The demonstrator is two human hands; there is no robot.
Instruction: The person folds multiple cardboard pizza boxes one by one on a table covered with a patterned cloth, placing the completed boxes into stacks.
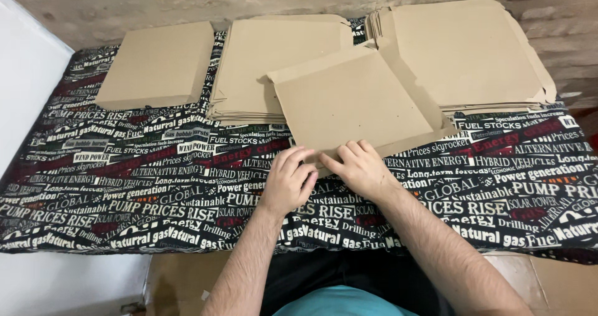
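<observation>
Pressing on the near edge of a flat cardboard sheet, the left hand and right hand lie side by side with fingers together. This sheet rests at the middle of the printed cloth, overlapping two cardboard stacks behind.

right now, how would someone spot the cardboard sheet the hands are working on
On the black printed tablecloth sit three stacks of flat brown cardboard. The single brown cardboard sheet lies nearest the person, its near edge pressed by the left hand and right hand. Unlike the squared stacks, it sits skewed, overlapping the middle stack and right stack.
</observation>
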